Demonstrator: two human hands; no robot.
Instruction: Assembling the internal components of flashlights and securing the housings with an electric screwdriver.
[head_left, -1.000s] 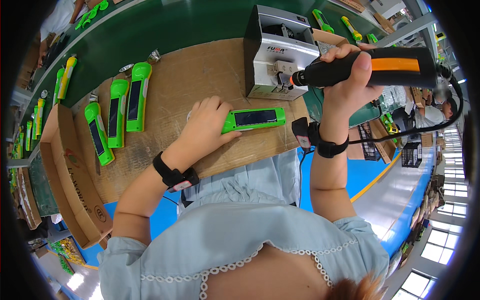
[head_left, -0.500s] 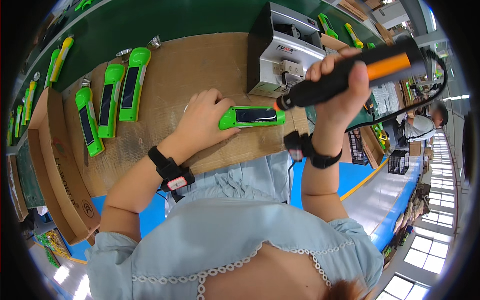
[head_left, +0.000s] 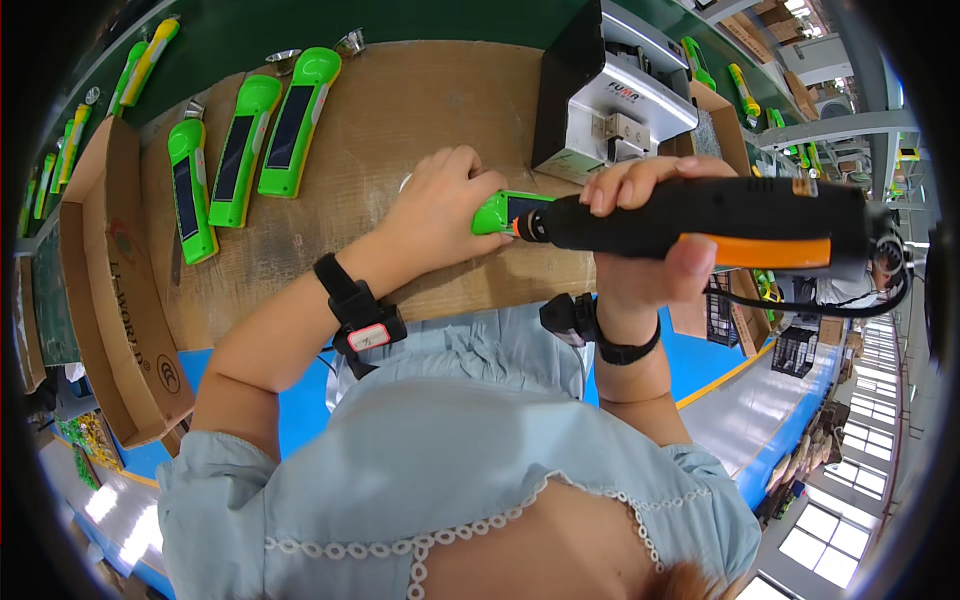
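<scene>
Biggest first: the green bench [head_left: 450, 22] runs across the far side, and over it lies a brown cardboard sheet [head_left: 420, 100], likely there to spare the lights from scratches. Along the sheet's left edge, an open carton [head_left: 88, 250], within easy reach of the left arm. Over at its far right corner, a silver-and-black machine [head_left: 590, 110], tucked back, it seems, to leave the near edge free for the hands.

And here's the black-and-orange power driver [head_left: 640, 225], lying almost level, the right hand [head_left: 632, 275] wrapped firmly about its body, thumb on the near side, presumably to steady the weight and aim the tip leftward.

That tip meets, or all but meets, the green light [head_left: 490, 215] lying toward the sheet's near edge, right of its middle, dark panel up, its right end hidden behind the driver. The left hand [head_left: 435, 205] grasps its left end, thumb on the near side, looking like a brace against slipping.

Three more green lights [head_left: 234, 160] slant in a row toward the far left corner, panels up. Smallest of all, shiny cups [head_left: 350, 42] sit by their wide ends.
</scene>
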